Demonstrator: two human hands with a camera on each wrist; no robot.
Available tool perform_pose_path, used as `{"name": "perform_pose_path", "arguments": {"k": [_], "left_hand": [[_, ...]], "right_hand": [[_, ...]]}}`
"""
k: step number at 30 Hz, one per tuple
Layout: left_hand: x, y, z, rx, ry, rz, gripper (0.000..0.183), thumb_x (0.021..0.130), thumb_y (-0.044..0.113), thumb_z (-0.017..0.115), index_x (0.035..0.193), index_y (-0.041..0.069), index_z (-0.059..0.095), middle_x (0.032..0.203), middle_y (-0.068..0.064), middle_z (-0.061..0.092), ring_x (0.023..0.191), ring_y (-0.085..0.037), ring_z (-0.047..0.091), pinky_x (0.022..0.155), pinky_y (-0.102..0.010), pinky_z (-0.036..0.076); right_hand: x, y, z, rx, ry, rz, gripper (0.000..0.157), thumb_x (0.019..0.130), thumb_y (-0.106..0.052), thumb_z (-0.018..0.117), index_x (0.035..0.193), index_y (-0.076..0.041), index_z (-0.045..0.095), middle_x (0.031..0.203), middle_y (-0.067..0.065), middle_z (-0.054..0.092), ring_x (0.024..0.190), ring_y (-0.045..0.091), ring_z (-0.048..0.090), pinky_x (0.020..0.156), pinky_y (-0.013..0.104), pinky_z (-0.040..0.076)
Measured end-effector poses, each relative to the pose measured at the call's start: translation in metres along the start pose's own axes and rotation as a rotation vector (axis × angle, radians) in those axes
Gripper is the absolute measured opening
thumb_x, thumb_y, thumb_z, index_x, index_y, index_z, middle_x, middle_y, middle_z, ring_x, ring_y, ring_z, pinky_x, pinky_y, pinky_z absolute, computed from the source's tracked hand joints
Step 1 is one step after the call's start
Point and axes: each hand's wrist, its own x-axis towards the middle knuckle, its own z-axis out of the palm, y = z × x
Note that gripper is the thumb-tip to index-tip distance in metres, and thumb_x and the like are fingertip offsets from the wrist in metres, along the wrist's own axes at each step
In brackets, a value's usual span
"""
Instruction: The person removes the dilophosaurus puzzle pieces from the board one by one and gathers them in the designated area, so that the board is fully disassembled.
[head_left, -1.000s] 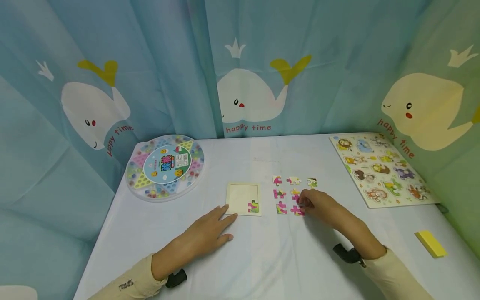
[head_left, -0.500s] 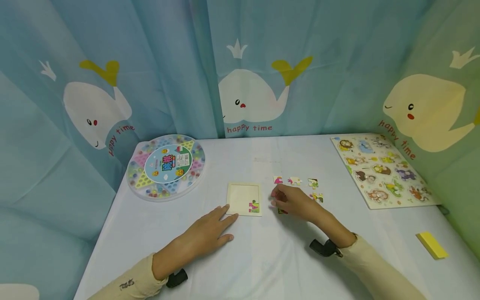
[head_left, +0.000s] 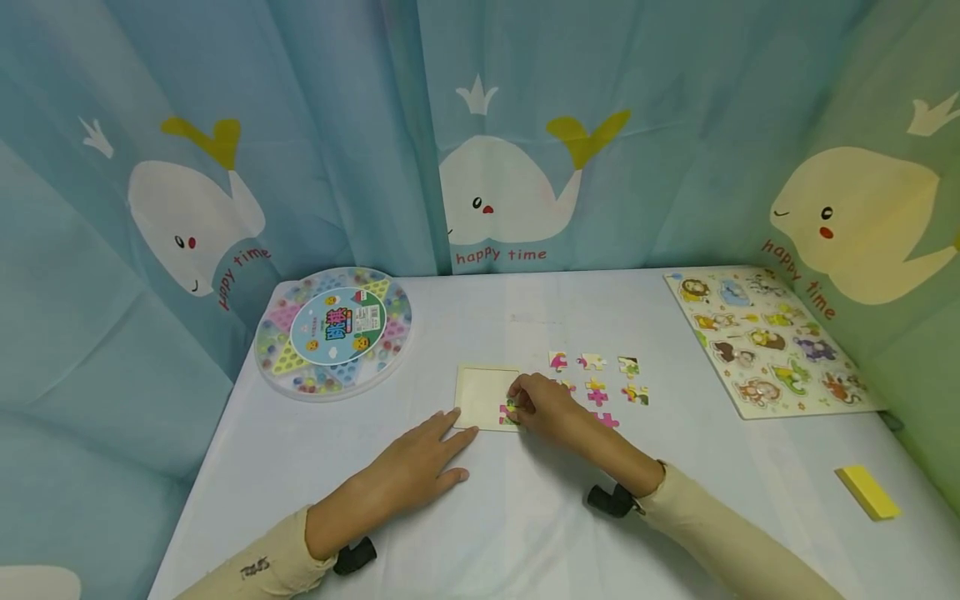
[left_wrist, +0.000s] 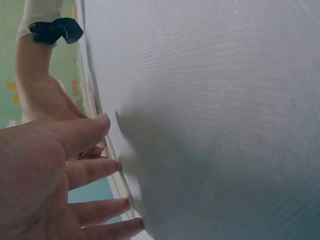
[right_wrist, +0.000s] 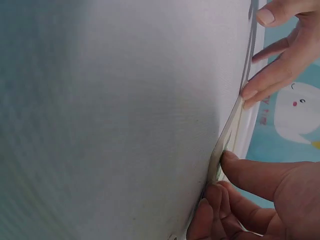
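A shallow square wooden puzzle tray [head_left: 483,383] lies on the table, with a pink and green jigsaw piece [head_left: 506,414] in its lower right corner. My left hand [head_left: 405,467] lies spread with straight fingers, its fingertips touching the tray's lower left edge. Over the tray's right side, my right hand [head_left: 547,408] has thumb and fingers drawn together, pinching a puzzle piece mostly hidden by the fingers. The right wrist view shows the right thumb [right_wrist: 245,172] at the tray's rim, with a bit of green beside it. Loose pieces [head_left: 596,392] lie in rows to the right, some covered by that hand.
A round Chinese checkers set [head_left: 333,333] stands at the back left. An animal puzzle board [head_left: 772,342] lies at the back right, with a yellow block [head_left: 867,492] nearer the front. Whale-print curtains [head_left: 510,192] hang behind the white table [head_left: 480,525].
My right hand has moved left from the loose pieces to the tray's right side. The left hand has stayed at the tray's edge.
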Motion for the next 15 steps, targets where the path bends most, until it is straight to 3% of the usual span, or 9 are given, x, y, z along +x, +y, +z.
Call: {"name": "perform_pose_path", "arguments": {"k": [15], "left_hand": [[-0.0008,0.0006,0.0000,0.005,0.015,0.014,0.060,0.104,0.037,0.067,0.156,0.012,0.052,0.163,-0.024,0.043,0.146,-0.047,0.047,0.113,-0.056,0.048]], "right_hand": [[-0.0039,-0.0019,-0.0006,-0.037,-0.009,-0.035,0.020,0.098,-0.005,0.074,0.114,-0.005,0.063,0.107,0.007,0.063,0.086,0.015,0.056,0.078,0.031,0.053]]}}
